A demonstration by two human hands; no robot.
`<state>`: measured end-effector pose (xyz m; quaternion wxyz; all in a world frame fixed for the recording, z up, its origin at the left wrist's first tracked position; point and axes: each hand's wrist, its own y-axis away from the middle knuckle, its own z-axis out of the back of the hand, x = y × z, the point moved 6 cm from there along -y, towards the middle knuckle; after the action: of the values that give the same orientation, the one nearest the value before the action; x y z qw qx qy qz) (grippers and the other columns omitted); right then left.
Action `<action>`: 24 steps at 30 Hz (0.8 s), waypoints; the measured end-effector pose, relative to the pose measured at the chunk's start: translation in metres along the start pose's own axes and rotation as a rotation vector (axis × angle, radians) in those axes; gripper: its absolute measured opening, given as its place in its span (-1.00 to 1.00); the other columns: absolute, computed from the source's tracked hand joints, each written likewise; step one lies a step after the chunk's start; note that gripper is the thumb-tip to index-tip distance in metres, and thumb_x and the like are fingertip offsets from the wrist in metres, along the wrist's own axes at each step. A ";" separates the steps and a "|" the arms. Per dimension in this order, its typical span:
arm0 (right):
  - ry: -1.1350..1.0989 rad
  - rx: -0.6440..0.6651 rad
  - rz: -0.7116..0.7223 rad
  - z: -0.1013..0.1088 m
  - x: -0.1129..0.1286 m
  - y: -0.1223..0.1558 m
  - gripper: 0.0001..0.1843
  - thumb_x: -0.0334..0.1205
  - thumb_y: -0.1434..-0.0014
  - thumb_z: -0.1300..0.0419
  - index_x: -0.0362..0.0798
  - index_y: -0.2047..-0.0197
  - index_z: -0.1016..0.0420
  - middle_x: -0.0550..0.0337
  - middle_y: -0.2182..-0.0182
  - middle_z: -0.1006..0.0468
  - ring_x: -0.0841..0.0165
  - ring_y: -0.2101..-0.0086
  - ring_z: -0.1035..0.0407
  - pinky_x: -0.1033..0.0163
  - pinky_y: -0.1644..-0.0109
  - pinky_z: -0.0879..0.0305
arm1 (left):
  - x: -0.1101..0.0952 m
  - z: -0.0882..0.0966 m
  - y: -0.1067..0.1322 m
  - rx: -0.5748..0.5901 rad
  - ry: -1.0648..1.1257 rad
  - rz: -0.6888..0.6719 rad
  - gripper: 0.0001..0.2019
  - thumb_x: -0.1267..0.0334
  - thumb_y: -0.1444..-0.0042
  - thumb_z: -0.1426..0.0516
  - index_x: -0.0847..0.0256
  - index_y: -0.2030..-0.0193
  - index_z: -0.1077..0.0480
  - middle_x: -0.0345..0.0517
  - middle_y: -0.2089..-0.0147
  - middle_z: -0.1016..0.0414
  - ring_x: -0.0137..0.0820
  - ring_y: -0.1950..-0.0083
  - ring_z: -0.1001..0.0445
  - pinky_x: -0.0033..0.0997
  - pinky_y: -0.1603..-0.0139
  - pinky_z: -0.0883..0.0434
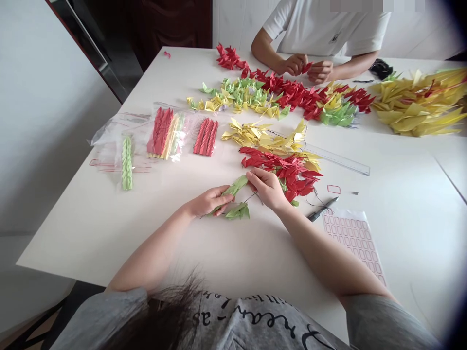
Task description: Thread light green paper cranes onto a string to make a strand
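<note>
A stack of green folded paper cranes point(238, 186) on a dark string lies across my left hand point(210, 200), whose fingers wrap its lower part. My right hand point(269, 188) is closed at the upper end of the same stack, thumb and forefinger together there. Below them, a loose green crane point(238, 211) hangs or rests by the string near the tabletop; I cannot tell which. Just beyond my right hand lies a pile of red paper cranes point(288, 167), with strung yellow paper cranes point(262, 133) behind it.
Plastic bags with a green stack point(126, 163) and red stacks point(206, 137) lie left. A ruler point(343, 159), pen point(323, 209) and label sheet point(352, 236) are at right. Across the table point(146, 233), a person's hands point(308, 68) hold a red piece behind long crane rows point(292, 95).
</note>
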<state>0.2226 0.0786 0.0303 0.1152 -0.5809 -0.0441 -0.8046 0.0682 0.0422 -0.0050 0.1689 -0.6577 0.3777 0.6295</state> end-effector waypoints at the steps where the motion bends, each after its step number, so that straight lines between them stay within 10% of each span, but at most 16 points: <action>1: 0.017 -0.014 0.029 0.001 0.001 0.001 -0.50 0.12 -0.30 -0.07 -0.04 0.54 -0.19 0.30 0.60 -0.21 0.46 0.55 -0.05 0.27 0.46 0.03 | 0.000 0.001 0.000 -0.026 -0.015 -0.022 -0.66 -0.06 -0.26 -0.06 0.22 0.18 -0.22 -0.33 0.51 -0.20 -0.57 0.58 -0.22 -0.51 0.48 -0.21; 24: 0.249 0.128 0.254 0.006 0.013 0.000 -0.67 -0.07 -0.35 0.00 -0.01 0.44 -0.22 0.27 0.54 -0.25 0.42 0.51 -0.07 0.27 0.39 -0.04 | -0.008 0.010 0.002 -0.236 -0.426 -0.093 -0.71 0.00 -0.32 0.03 0.15 0.31 -0.08 -0.35 0.58 -0.12 -0.50 0.55 -0.14 -0.48 0.44 -0.09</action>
<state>0.2239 0.0779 0.0446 0.2573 -0.4694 -0.0070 -0.8446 0.0607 0.0500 0.0014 0.1952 -0.5421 0.2268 0.7852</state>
